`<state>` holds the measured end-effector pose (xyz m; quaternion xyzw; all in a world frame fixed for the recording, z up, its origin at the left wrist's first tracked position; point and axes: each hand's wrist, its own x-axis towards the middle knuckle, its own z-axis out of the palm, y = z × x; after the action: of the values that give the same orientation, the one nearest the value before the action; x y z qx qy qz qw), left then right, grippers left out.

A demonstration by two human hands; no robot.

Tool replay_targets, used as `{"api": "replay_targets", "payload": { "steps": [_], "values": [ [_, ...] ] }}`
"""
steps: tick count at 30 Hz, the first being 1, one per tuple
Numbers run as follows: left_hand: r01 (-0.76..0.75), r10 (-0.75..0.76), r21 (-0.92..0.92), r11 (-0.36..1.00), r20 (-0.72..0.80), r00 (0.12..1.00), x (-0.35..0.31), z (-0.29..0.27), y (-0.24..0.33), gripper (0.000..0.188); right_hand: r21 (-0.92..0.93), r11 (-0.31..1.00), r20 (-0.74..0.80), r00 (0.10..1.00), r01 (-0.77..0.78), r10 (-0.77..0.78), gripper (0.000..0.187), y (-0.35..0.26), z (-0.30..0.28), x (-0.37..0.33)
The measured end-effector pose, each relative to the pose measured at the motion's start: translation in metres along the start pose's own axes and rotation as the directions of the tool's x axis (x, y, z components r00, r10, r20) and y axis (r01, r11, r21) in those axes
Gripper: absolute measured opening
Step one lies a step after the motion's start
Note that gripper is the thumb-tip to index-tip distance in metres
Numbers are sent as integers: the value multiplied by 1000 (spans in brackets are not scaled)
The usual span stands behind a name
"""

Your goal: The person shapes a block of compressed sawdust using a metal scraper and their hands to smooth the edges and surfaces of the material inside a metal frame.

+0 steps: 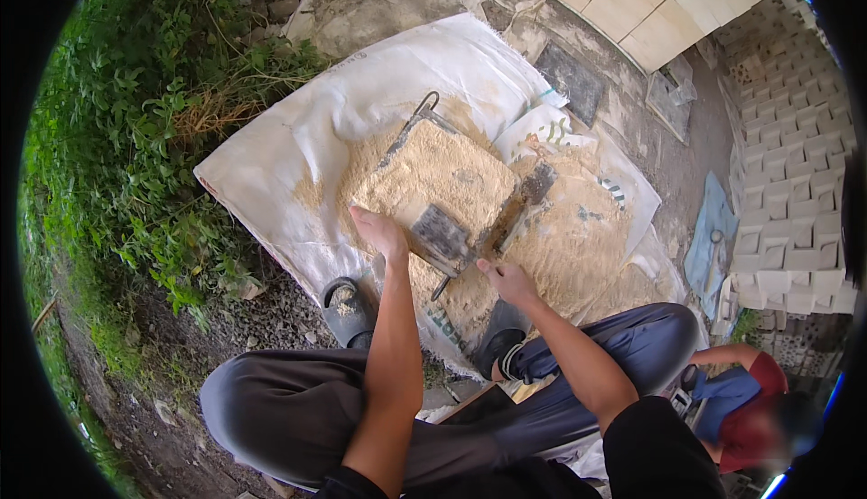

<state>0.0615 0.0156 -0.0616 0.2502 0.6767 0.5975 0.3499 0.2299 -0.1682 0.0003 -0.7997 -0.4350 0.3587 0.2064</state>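
Sand-filled square mould frame (440, 178) sits mid-picture on white woven sacking (307, 138), packed level with pale, coarse, crumbly mix; metal rod handle (417, 120) juts from its 11 o'clock corner. Left hand (379, 233) lies flat, fingers extended and together, palm pressing the frame's near edge at 7 o'clock; grips nothing. Right hand (508, 280) at 5 o'clock of the frame, fingers curled; it touches the end of a thin rod by a dark flat trowel-like plate (442, 237), but how firmly it holds I cannot tell. Loose heap of the same sandy mix (573, 242) spreads at 3 o'clock, a second dark tool (533, 187) lying on it. Sacking edges wrinkled; bare cloth open at 10 o'clock. Black sandal (346, 309) at the sack's lower edge. Weeds (135, 156) toward 9 o'clock, stacked pale patterned blocks (786, 183) toward 3 o'clock, another person (750, 400) crouched at 4 o'clock.
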Motion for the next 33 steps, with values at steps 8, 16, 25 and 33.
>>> {"api": "replay_targets", "payload": {
  "steps": [8, 16, 25, 33],
  "values": [
    [60, -66, 73, 996, 88, 994, 6, -12, 0, 58, 79, 994, -9, 997, 82, -81, 77, -26, -13, 5],
    [-45, 45, 110, 993, 0, 999, 5, 2, -2, 54, -113, 990, 76, 993, -86, 95, 79, -10, -2, 5],
    [-34, 34, 102, 994, 7, 999, 10, -9, -5, 57, 67, 995, 21, 997, 73, -75, 81, -39, 1, 14],
    [21, -24, 68, 997, 34, 999, 5, -11, -2, 58, -101, 993, 29, 997, -65, 69, 77, -5, 11, 5]
  ]
}}
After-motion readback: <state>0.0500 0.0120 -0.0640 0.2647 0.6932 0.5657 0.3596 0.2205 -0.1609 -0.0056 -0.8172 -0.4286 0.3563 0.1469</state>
